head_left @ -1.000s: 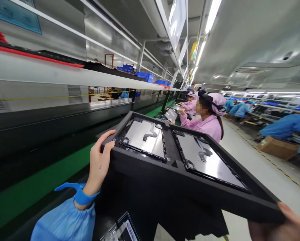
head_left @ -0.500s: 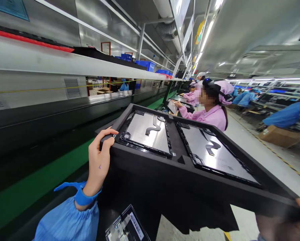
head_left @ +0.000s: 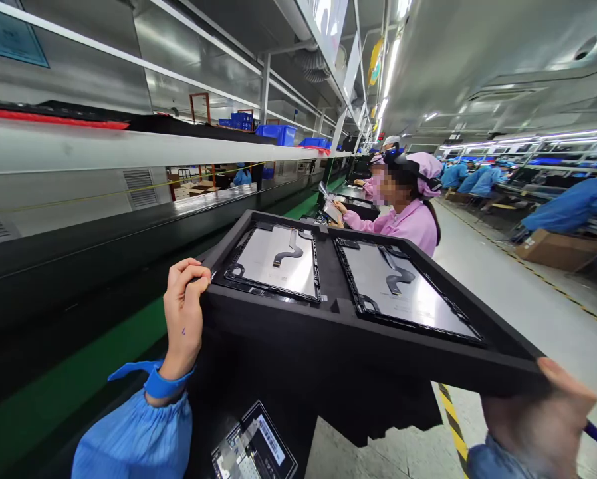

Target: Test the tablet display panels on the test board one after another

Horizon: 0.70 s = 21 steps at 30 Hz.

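Note:
A black foam tray [head_left: 378, 332] is held up between my hands, tilted a little down to the right. In its two compartments lie flat display panels, the left panel [head_left: 263, 266] and the right panel [head_left: 428, 299], silver backs up, each with a dark ribbon cable. My left hand [head_left: 185, 313] grips the tray's left edge, thumb and fingers closed on it. At the right corner my right hand [head_left: 542, 419], blurred, holds the tray with its thumb on top; its fingers underneath are partly hidden. Below lies a device with exposed electronics and a white label [head_left: 270, 440].
A green-and-black conveyor line [head_left: 129, 352] runs along the left under a shelf [head_left: 153, 150] with blue bins [head_left: 277, 135]. Ahead, a person in pink [head_left: 403, 223] handles a panel at the line. A cardboard box [head_left: 558, 249] stands right, past the striped floor tape [head_left: 455, 426].
The tray has shifted left in view, and its right end has risen. My right hand has come further into view at the right corner. My left hand keeps its grip.

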Tool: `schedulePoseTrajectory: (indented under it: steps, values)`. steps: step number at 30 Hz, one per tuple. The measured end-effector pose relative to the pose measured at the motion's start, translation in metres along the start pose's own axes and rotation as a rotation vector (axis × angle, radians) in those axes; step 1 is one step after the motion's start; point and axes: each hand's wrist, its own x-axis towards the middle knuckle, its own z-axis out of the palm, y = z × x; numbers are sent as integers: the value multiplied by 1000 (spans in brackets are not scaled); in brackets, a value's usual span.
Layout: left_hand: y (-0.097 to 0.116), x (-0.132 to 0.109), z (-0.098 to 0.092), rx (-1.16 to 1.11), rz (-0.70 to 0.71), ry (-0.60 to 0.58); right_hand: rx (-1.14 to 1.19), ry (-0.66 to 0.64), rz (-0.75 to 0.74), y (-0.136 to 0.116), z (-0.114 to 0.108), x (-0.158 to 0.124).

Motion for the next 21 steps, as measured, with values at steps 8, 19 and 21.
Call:
schedulePoseTrajectory:
  steps: [8, 19, 21]
  values:
    - [-1, -5, 2, -92, 72, 118, 218, 47, 251, -26, 13, -14]
    - [1, -4, 3, -151, 71, 141, 254, 70, 288, -27, 15, -11]
    - [1, -4, 4, -146, 75, 140, 263, 81, 286, -26, 15, -11]
